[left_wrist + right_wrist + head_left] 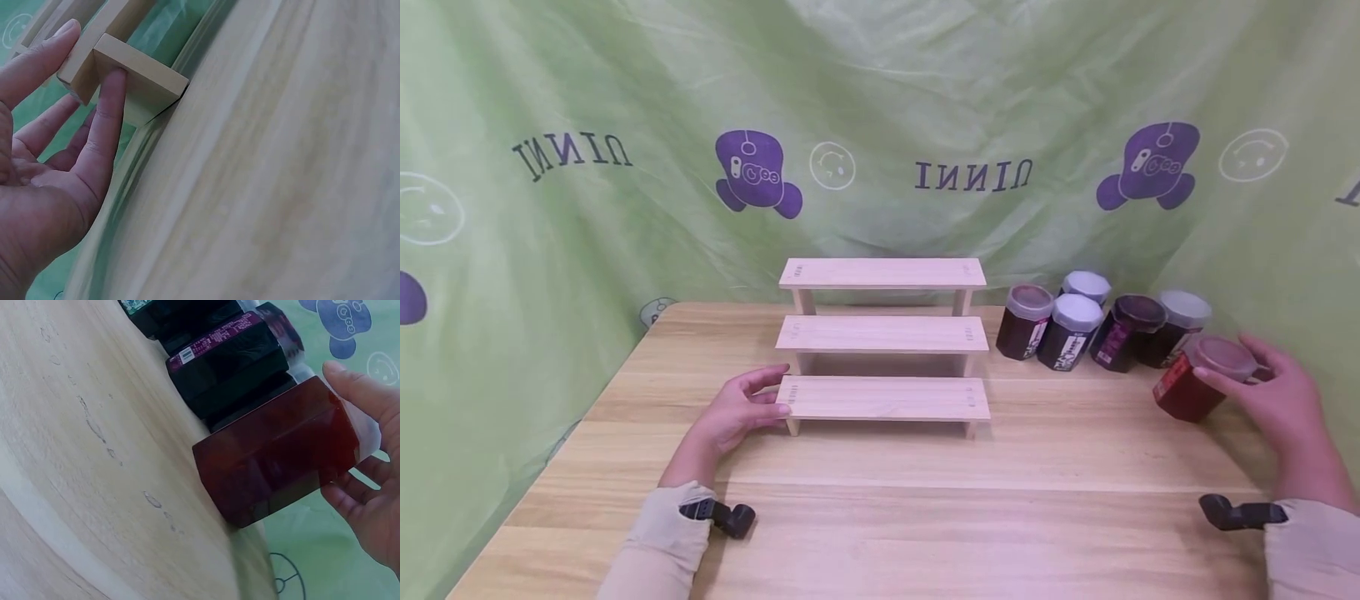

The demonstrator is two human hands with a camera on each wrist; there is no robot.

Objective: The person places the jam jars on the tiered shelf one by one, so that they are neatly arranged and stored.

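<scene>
A three-tier wooden step shelf (pixel 883 398) stands upright on the wooden table. At the left end of its lowest step, my left hand (pixel 747 410) pinches the board. Its thumb (pixel 67 30) lies on the board and a fingertip reaches underneath beside the leg (pixel 147 75). Far to the right, my right hand (pixel 1277 392) grips a faceted red jar (pixel 1191 392) around its translucent lid (pixel 369 428). The jar is slightly tilted, its base close over the tabletop. Dark jars with purple labels (pixel 228 359) stand just beside it in the right wrist view.
Several dark jars cluster at the back right, among them one with a reddish lid (pixel 1025 323), one with a white lid (pixel 1071 333) and one with a dark lid (pixel 1127 333). A green printed curtain (pixel 880 108) hangs behind the table (pixel 925 517).
</scene>
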